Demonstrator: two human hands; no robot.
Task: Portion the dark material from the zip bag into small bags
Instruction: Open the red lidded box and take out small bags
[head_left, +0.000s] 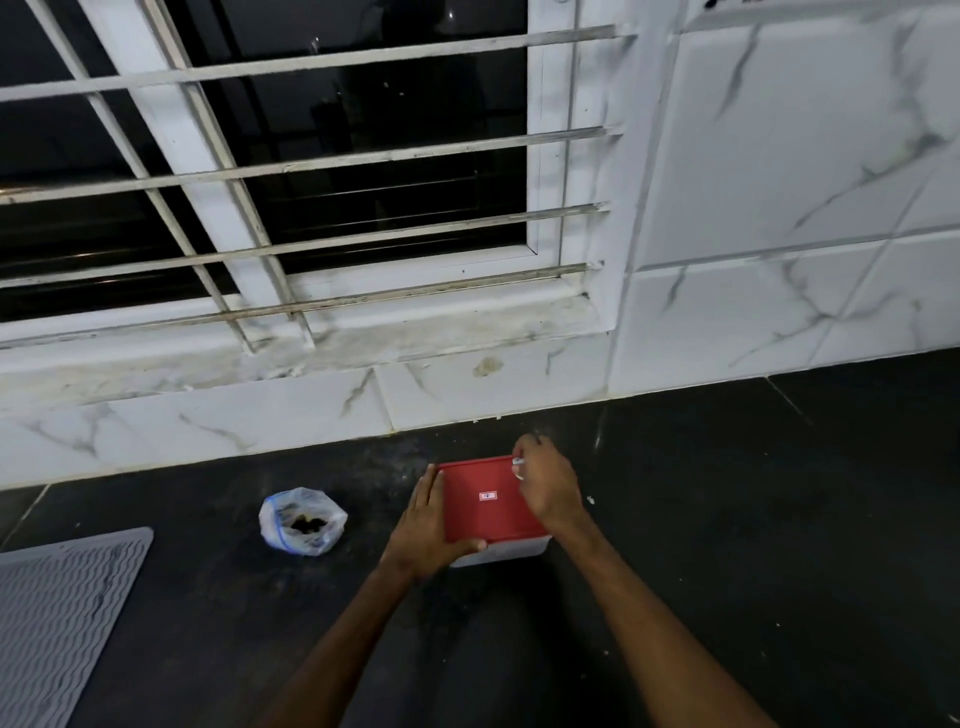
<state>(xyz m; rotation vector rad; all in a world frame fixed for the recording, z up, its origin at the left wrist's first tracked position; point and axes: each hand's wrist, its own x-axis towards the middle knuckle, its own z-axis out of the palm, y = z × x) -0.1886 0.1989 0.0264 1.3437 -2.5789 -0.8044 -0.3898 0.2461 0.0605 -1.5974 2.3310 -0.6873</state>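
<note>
Both hands (423, 525) (548, 488) grip the red-lidded box (488, 514); the zip bag (278, 512) holds dark material (307, 525).

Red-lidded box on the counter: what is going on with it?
A person works at a white box with a red lid on the dark counter. The left hand holds its left side; the right hand grips the lid's far right corner. The zip bag sits apart to the left, untouched.
</note>
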